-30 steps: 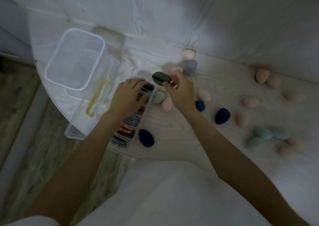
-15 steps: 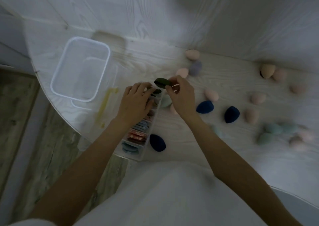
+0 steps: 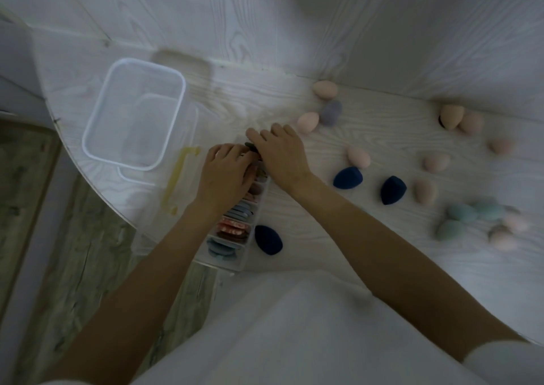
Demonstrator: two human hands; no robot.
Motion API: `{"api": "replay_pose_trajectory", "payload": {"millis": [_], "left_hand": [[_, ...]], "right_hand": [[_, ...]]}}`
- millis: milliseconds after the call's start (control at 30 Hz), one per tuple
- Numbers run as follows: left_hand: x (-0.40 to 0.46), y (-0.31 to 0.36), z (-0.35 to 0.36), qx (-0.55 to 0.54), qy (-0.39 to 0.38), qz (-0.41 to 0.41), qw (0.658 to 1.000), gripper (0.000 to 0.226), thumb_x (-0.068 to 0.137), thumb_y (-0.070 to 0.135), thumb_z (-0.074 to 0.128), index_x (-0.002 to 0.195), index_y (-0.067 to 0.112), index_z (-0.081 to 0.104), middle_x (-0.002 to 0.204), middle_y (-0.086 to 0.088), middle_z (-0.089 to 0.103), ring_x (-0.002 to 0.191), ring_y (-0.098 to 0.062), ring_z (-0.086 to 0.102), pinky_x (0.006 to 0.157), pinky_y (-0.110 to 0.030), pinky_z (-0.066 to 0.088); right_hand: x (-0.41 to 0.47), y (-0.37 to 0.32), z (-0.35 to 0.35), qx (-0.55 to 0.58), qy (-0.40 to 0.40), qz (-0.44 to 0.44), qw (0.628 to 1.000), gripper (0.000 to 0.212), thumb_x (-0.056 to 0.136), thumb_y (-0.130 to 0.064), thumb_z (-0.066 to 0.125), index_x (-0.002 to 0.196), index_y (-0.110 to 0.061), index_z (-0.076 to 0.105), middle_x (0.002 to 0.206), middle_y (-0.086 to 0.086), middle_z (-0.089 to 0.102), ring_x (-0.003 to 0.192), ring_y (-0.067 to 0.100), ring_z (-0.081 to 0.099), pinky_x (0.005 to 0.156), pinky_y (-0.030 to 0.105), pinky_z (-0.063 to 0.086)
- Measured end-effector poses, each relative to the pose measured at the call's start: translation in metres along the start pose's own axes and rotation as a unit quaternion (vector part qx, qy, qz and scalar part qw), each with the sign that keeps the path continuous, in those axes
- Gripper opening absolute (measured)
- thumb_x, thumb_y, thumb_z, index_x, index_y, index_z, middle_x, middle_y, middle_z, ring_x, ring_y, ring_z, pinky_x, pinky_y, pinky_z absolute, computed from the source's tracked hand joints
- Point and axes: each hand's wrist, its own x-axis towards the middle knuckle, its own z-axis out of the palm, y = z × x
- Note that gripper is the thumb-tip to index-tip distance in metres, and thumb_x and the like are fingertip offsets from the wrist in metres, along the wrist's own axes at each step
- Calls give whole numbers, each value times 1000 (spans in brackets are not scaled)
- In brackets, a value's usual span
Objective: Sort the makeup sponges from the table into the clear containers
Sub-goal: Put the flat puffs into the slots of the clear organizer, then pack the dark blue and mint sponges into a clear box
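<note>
I see both hands at the far end of the divided clear container (image 3: 245, 245); right hand (image 3: 282, 156) and left hand (image 3: 228, 174) press a dark green sponge (image 3: 250, 146) in, fingers curled together on it.

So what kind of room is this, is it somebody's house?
Probably a home, though I can't be sure. There's a white wood-grain table against matching walls, a wood-look floor, and makeup sponges being sorted by hand into a clear divided box.
</note>
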Motion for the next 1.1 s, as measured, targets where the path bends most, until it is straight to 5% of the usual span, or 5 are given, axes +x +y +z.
{"api": "replay_pose_trajectory", "payload": {"millis": [200,500,700,900,1100], "left_hand": [[-10,2,-1,-15,2,-23,1000,30,86,22,48,112,15,63,111,-2,66,106,-25,57,94,-35,34],[-19,13,-3,-98,-19,-89,991,46,88,28,39,126,8,55,127,-9,58,123,-26,48,104,-38,39],[-23,14,-4,-107,-5,-74,992,40,88,17,53,127,9,54,130,-8,56,125,-25,47,102,-36,41],[-44,22,-48,-108,146,-56,982,31,89,11,55,119,8,61,118,-9,61,109,-23,51,95,-30,39],[-89,22,-95,-18,187,-236,953,41,85,21,58,125,14,55,123,-8,56,110,-27,48,91,-34,35]], "right_hand": [[-5,7,-1,22,5,5,1000,30,82,-16,47,55,-11,57,75,8,58,77,22,36,60,33,33],[-4,9,2,125,-77,80,986,8,75,-9,67,69,-9,73,96,7,60,88,28,50,72,33,38],[-4,7,3,78,-48,42,995,20,69,-2,67,51,-10,62,85,7,60,81,20,37,66,28,25],[-22,12,-17,220,-17,108,969,19,83,-13,60,96,-9,72,99,10,64,94,29,55,85,31,37],[-47,-5,-33,310,-112,167,929,40,93,-24,55,132,-16,50,125,9,51,105,21,53,86,25,39]]}}
